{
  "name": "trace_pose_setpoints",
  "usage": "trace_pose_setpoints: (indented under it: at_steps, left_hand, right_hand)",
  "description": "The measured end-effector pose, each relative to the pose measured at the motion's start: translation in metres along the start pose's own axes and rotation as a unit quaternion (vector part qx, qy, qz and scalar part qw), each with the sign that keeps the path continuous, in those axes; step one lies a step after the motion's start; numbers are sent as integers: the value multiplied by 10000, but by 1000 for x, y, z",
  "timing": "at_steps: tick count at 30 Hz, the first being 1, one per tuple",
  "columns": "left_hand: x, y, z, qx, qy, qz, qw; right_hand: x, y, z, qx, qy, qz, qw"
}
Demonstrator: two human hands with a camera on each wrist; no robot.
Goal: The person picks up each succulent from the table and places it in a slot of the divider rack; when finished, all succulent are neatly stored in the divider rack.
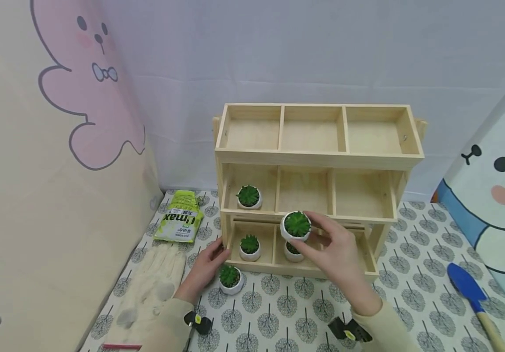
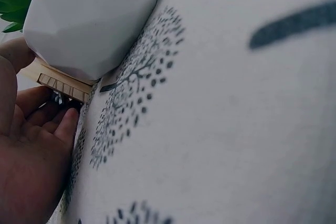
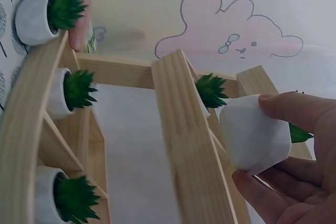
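Note:
A small potted succulent (image 1: 297,226) in a white faceted pot is pinched between the thumb and fingers of my right hand (image 1: 338,252). It is held up in front of the middle and bottom tiers of the wooden shelf (image 1: 318,159). My left hand (image 1: 206,269) grips the lower left corner of the shelf, its thumb toward the front. Beside that hand, another potted succulent (image 1: 231,279) stands on the cloth. Two more, a left one (image 1: 250,247) and a partly covered one (image 1: 294,252), sit in the bottom tier. One succulent (image 1: 249,196) occupies the middle tier's left compartment.
To the left lie a green and white bag (image 1: 180,217) and pale gloves (image 1: 151,288). A blue trowel (image 1: 468,286) with a wooden handle lies at the right. The tree-patterned cloth (image 1: 270,318) covers the surface; curtains with cartoon figures hang around it.

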State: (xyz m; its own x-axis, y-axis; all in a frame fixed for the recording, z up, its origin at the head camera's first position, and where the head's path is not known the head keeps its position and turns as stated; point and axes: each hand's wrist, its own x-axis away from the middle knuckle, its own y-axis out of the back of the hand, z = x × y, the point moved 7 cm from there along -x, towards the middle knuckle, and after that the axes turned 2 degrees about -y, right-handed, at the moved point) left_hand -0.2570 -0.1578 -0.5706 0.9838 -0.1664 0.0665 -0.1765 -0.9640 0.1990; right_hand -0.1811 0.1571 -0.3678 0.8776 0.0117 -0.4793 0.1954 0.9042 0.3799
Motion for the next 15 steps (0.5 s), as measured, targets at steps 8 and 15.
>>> trace_pose_setpoints:
  at_steps: [8,15]
  left_hand:
    - [-1,1,2,14,-8,-13,10000]
    - [-2,1,4,-57,19,-35,10000]
  right_hand:
    - [-28,14,4,-337,-137,142,9992]
    - [-53,19,-2,100,-206,24,9997]
